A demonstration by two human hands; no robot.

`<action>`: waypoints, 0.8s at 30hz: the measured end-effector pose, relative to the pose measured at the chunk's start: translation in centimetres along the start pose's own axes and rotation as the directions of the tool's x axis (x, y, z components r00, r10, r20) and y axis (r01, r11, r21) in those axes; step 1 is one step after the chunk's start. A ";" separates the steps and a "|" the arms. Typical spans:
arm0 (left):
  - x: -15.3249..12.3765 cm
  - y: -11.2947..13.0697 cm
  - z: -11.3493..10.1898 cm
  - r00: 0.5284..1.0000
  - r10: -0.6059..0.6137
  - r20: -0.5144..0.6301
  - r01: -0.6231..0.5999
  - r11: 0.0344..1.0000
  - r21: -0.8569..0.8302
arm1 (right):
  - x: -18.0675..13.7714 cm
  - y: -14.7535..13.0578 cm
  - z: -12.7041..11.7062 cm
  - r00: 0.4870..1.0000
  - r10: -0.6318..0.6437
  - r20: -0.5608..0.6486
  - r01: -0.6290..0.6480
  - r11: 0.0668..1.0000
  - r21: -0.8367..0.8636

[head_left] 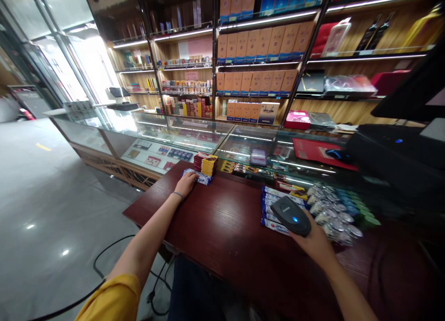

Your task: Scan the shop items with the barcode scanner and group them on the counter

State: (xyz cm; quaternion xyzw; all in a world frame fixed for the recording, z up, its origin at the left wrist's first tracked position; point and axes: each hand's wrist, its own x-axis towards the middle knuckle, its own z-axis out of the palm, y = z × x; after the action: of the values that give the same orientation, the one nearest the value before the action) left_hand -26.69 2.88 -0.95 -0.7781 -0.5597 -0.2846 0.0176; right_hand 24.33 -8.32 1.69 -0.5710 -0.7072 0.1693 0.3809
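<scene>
My left hand (186, 184) is at the far left of the dark red-brown table. Its fingers are closed over the near end of a blue-and-white wrapped packet (205, 179), which lies flat. Right behind that packet rises a stack of yellow-and-red packets (206, 163). In my right hand (314, 240) is a black barcode scanner (291, 214) with a lit blue light. Below the scanner, several more blue-and-white packets (269, 205) lie side by side, partly hidden by it. Clear-lidded round containers (335, 214) stand close together to the right of my right hand.
The wooden table (215, 223) meets a glass display counter (239, 142) behind it. Green-topped containers (365, 210) stand at the right, near a dark monitor stand (385, 159). A red mat (320, 153) lies on the glass. Black cables (160, 277) hang below the table's left side.
</scene>
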 end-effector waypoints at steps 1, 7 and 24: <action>0.0 0.1 0.0 1.000 0.000 -0.004 0.000 1.000 -0.002 | 0.0 0.0 -0.1 1.000 0.007 -0.014 -0.007 1.000 0.000; 0.0 0.7 0.2 1.000 0.000 -0.004 0.000 1.000 -0.013 | 0.3 0.8 -0.9 1.000 -0.007 -0.012 0.008 1.000 0.019; 1.3 22.3 7.4 0.961 0.273 -0.028 -0.271 0.928 -0.255 | -0.1 1.6 -7.3 0.983 0.181 -0.011 -0.175 0.963 0.207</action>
State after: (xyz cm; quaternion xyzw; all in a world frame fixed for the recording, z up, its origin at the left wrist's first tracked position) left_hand -3.61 -1.71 -0.05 -0.8450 -0.4049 -0.3462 -0.0460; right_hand 30.73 -9.39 5.33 -0.5924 -0.6260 0.2662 0.4316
